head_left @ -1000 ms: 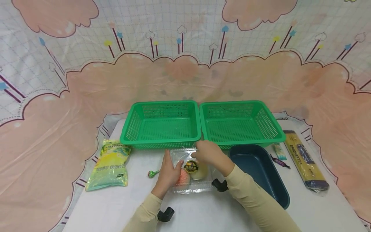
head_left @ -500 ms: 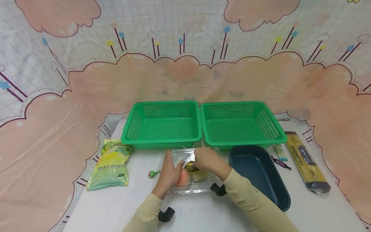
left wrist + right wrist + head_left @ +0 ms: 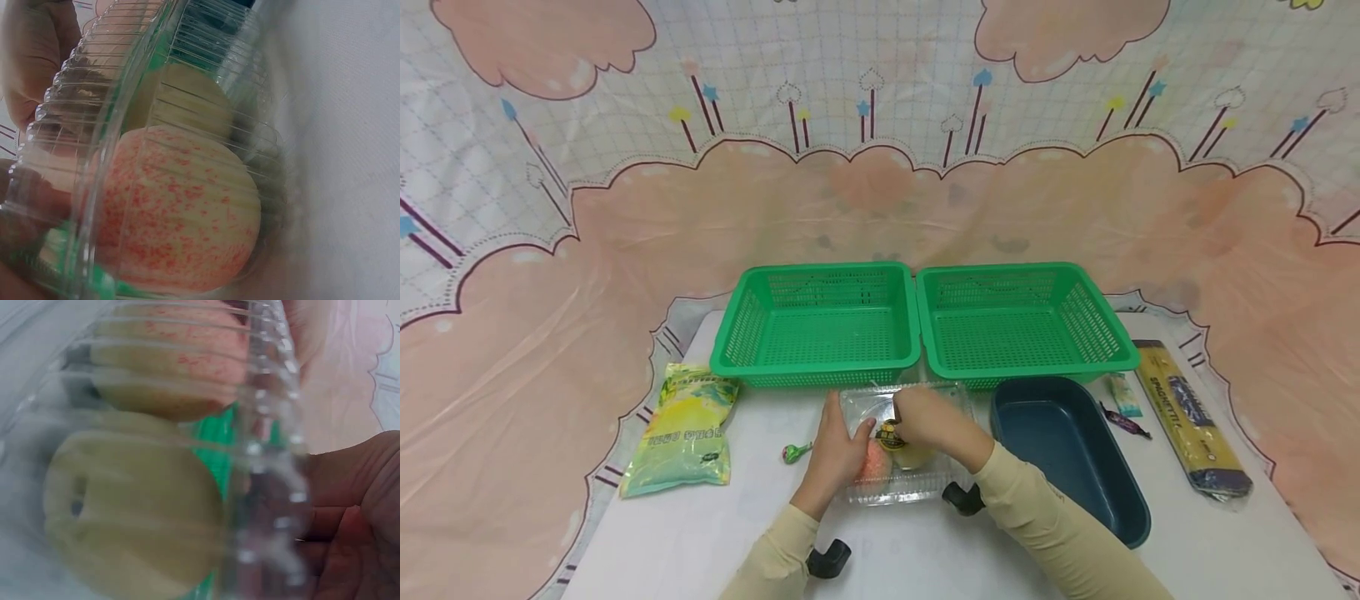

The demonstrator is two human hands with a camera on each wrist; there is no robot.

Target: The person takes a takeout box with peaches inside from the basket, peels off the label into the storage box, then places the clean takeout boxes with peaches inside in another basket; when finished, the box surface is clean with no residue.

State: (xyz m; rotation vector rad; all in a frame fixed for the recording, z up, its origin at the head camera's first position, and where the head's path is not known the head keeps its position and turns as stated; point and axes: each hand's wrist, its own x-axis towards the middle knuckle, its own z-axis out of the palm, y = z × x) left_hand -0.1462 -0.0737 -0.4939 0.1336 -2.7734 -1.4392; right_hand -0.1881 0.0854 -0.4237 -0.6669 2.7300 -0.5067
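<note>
A clear plastic clamshell box (image 3: 955,479) stands mid-table, with a pink-speckled peach (image 3: 181,212) on its left side and a pale yellow-green fruit (image 3: 131,500) on its right. On the lid is a round black and gold label (image 3: 889,435). My left hand (image 3: 835,450) grips the box's left side, thumb laid over the lid. Bent fingers of my right hand (image 3: 936,425) are at the label's right edge, covering part of it; whether they pinch it I cannot tell. In the right wrist view the ribbed box edge partly hides these fingers.
Two green baskets (image 3: 816,375) (image 3: 1030,368) stand behind the box. A dark blue tray (image 3: 1097,467) is right, beside a spaghetti pack (image 3: 1191,417), a purple-wrapped candy (image 3: 1125,419) and a small sachet (image 3: 1123,393). Left lie a lollipop (image 3: 793,452) and a yellow-green bag (image 3: 685,429).
My right hand has moved left and slightly down over the lid, covering more of the label's right side. My left hand and the box have stayed nearly in place.
</note>
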